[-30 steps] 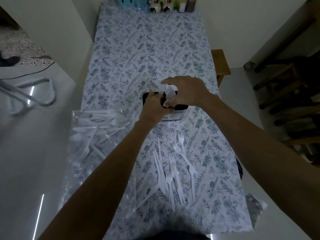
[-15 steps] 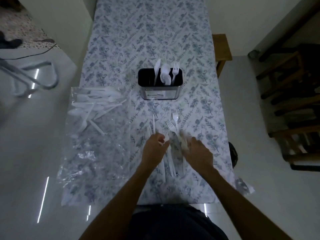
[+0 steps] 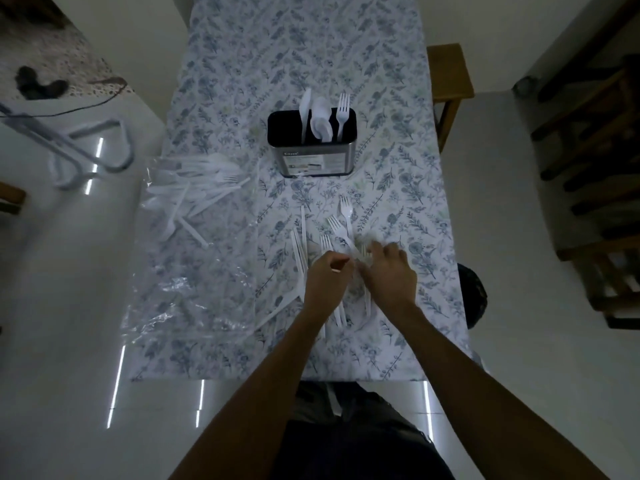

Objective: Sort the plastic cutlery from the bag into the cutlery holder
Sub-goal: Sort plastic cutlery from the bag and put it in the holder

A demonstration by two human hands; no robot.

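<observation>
Head view has the long bench in its blue-and-white leafy printed cloth [image 3: 242, 46] filling most of the shot. Crinkly clear plastic bag [image 3: 194, 271] lies on the left with white cutlery inside at its far end. The black-topped shiny metal cutlery holder [image 3: 313, 157] sits further off in the middle, with a knife, spoons and a fork standing in separate slots. Near side, a loose spread of thin white plastic forks and knives [image 3: 341, 230] lies flat. Left hand [image 3: 325, 282] is curled, seemingly pinching a handle; right hand [image 3: 389, 275] has fingers bent down onto the pile, but it's blurry, can't tell the grip. Looks like the gathering step; next needs one type bunched and carried to its slot.
</observation>
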